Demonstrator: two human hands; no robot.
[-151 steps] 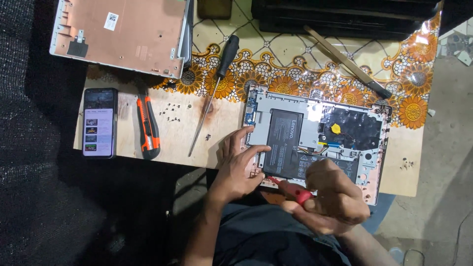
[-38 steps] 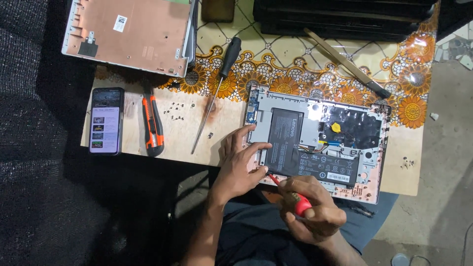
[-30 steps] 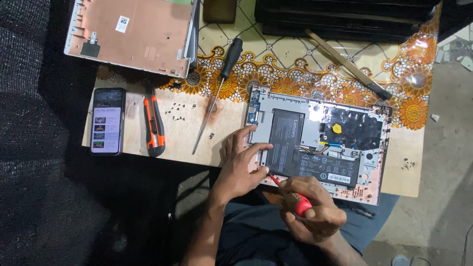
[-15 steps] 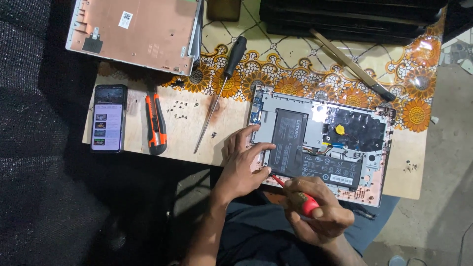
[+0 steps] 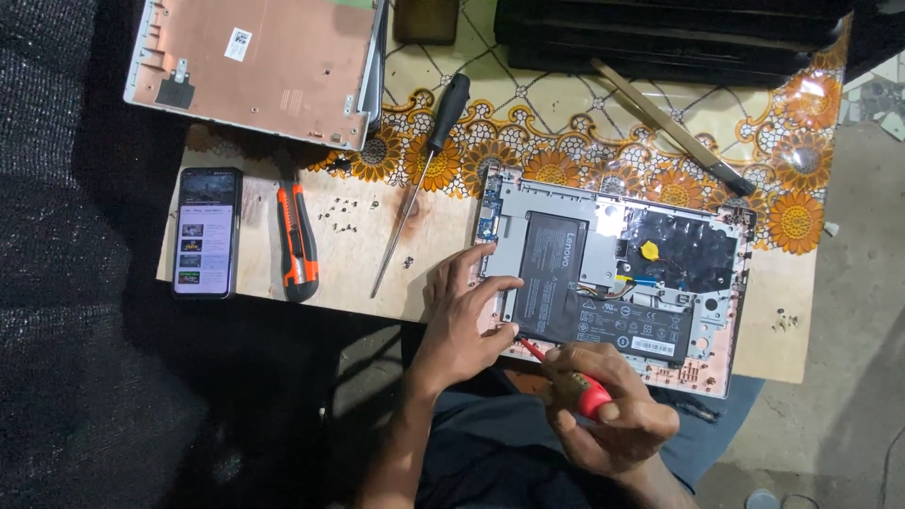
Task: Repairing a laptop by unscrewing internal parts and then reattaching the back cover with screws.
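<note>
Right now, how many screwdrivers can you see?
2. A black-handled screwdriver lies on the table beside the opened laptop. A red-handled screwdriver is gripped in the right hand, its tip at the laptop's near edge. Others may be hidden.

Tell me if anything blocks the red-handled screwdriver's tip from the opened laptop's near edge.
Nothing visible does. The right hand holds the red-handled screwdriver, its tip at the opened silver laptop edge, beside the left hand fingers.

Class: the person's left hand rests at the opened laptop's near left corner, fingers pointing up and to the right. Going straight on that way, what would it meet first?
Most likely the black battery inside the opened laptop; the left hand points at it, though depth is unclear.
</note>
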